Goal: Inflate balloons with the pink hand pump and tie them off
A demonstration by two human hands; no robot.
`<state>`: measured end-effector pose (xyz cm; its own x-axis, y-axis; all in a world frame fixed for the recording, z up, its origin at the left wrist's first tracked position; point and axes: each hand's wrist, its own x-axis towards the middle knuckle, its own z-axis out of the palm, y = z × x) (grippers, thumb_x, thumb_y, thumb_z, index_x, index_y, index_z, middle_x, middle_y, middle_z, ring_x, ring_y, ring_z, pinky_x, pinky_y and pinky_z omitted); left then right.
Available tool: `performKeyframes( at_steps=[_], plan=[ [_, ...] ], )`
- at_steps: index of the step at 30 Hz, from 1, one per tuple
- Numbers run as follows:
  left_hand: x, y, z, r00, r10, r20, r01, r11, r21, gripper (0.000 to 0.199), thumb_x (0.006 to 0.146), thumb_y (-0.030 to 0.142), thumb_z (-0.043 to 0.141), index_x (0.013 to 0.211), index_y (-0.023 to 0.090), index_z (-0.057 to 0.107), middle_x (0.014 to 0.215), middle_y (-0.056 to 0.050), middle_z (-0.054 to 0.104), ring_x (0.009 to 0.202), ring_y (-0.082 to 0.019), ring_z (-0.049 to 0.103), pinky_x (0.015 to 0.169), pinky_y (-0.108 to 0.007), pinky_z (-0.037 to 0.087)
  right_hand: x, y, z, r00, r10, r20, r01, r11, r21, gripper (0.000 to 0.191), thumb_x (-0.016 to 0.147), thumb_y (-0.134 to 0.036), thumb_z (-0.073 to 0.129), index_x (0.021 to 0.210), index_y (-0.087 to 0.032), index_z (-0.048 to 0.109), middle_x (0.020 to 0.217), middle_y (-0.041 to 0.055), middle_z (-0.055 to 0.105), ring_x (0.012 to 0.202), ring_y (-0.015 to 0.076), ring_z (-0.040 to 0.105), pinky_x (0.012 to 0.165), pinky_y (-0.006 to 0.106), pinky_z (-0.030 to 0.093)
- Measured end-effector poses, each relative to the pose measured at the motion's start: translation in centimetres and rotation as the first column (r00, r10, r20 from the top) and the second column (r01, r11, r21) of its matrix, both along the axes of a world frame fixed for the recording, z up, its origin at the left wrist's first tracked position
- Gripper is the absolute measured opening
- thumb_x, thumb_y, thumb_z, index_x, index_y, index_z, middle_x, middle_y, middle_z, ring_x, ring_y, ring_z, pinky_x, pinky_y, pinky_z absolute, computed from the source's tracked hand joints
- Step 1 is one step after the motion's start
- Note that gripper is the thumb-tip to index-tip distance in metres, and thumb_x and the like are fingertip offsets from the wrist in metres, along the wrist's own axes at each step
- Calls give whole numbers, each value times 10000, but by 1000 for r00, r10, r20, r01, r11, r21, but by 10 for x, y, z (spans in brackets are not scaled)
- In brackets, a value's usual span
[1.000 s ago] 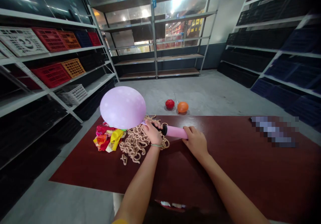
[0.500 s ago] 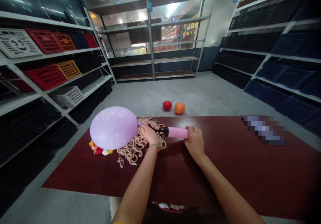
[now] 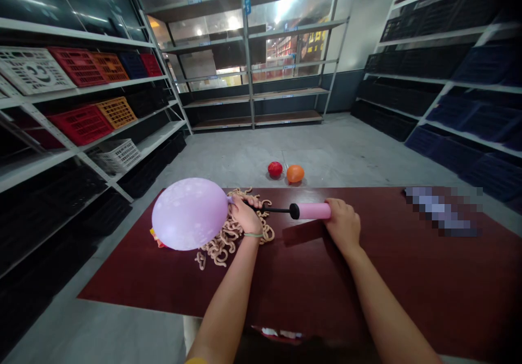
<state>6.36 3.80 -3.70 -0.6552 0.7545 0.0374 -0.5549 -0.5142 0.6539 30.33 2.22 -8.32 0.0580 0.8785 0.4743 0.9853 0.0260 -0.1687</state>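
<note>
An inflated light purple balloon (image 3: 190,214) hangs over the left part of the dark red table (image 3: 302,288). My left hand (image 3: 247,216) is closed around the balloon's neck and the black end of a hand pump (image 3: 314,211). My right hand (image 3: 343,225) grips the far end of its pink barrel, with the black rod drawn out between the two hands. Beneath the balloon and my left hand lies a heap of beige, curly, worm-like pieces (image 3: 220,248). Some red and yellow pieces (image 3: 156,238) show partly behind the balloon.
A red balloon (image 3: 275,170) and an orange balloon (image 3: 295,174) rest on the floor beyond the table. A pixelated item (image 3: 442,211) lies at the table's far right. Shelves with crates (image 3: 81,124) line the left side; more racks stand behind and at right.
My right hand has moved right with the pink barrel, exposing the black rod. My left hand keeps its hold on the balloon's neck. The whole view has shifted slightly.
</note>
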Motion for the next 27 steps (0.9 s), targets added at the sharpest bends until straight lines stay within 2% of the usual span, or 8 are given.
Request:
performKeyframes(
  at_steps=[2,5,9,12,17,20,24,27],
  plan=[
    [-1,-1,1,1000,10,16,-11,1000,10,342,901,400,481,641,203,379,496,60,385,385,-84,399,392,-222,333,-11,-4,-1,999,22,-29,-22,999,-27,233,859,-163,504,1086,-196,541,1035,83,597,865,201,485,652,301,275],
    [-1,-3,3,1000,2,31,-2,1000,-19,362,900,430,486,643,204,367,494,61,388,380,-78,393,395,-216,321,-44,-15,-1,994,102,-30,-104,993,-62,224,836,-160,519,1056,-198,533,966,69,577,831,190,480,639,291,272],
    [2,-7,2,1000,0,16,1,1000,-29,349,913,422,464,654,204,376,483,58,392,374,-83,395,394,-217,312,-74,-24,2,977,212,-29,-214,972,-94,251,833,-208,555,1082,-224,528,977,48,583,838,186,492,650,289,276],
    [5,-9,2,1000,-23,4,23,1000,-15,355,915,426,455,648,205,377,475,58,390,371,-85,404,401,-221,325,-61,-18,6,975,222,29,-218,971,-97,262,829,-226,585,1089,-230,546,997,51,599,864,196,498,665,299,284],
    [-7,-10,17,1000,17,14,-16,1000,-3,368,908,430,472,634,204,377,481,57,395,373,-81,392,405,-225,325,-10,-4,7,997,42,72,-40,999,-36,320,849,-217,563,1167,-244,545,1111,63,610,868,206,490,649,313,283],
    [-16,-12,26,998,55,29,-54,999,-2,364,910,426,479,640,205,375,478,58,380,376,-80,378,395,-223,302,2,-1,5,1000,-7,7,7,1000,-16,325,863,-182,519,1185,-225,527,1145,74,598,861,199,493,639,310,296],
    [-11,-13,27,998,69,13,-69,997,44,363,914,419,484,647,203,370,485,60,373,382,-74,369,390,-214,286,-22,-9,4,997,7,-80,-10,999,-44,326,835,-144,513,1153,-213,522,1084,77,596,901,206,512,631,298,303],
    [-2,-13,18,1000,23,-12,-22,999,47,363,914,421,483,643,198,391,486,59,388,374,-77,380,388,-211,304,-55,-20,5,992,93,-87,-103,988,-113,335,820,-161,536,1147,-233,514,1046,60,596,861,193,527,614,294,287]
  ],
)
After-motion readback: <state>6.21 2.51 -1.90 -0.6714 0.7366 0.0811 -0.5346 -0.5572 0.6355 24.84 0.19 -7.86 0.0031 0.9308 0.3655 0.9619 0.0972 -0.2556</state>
